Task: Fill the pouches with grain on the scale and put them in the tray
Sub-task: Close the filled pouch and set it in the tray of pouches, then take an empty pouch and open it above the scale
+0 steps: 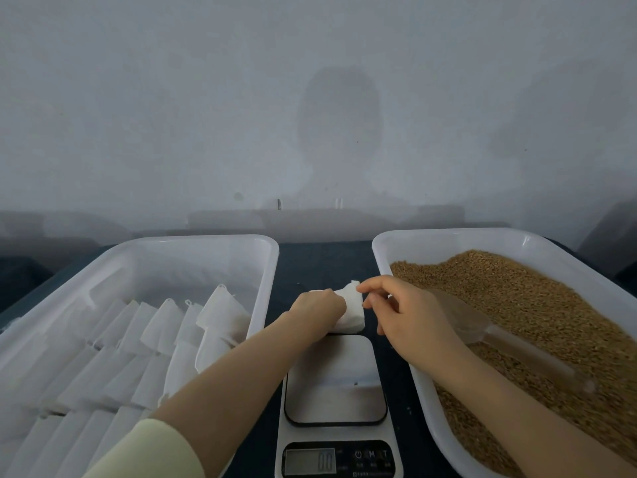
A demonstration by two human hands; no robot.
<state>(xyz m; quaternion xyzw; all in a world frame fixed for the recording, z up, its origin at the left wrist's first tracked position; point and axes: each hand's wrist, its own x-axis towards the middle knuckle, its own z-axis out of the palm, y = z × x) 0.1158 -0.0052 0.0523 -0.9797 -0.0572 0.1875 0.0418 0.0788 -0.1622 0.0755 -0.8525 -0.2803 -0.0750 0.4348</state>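
Lower right: clear plastic scoop (482,329), blurred, bowl partly behind the right hand (410,312). Bottom centre: white digital scale (336,381) cut by the frame edge, button labels illegible.

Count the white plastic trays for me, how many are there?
2. The left white plastic tray beside the white digital scale holds white fabric pouches; the right white plastic tray holds brown grain.

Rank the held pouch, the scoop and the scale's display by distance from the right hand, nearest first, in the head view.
1. Pouch: at the right hand's fingertips, over the scale's far end.
2. Scoop: just right of it, lying in the grain.
3. Display: scale's near edge, farthest.
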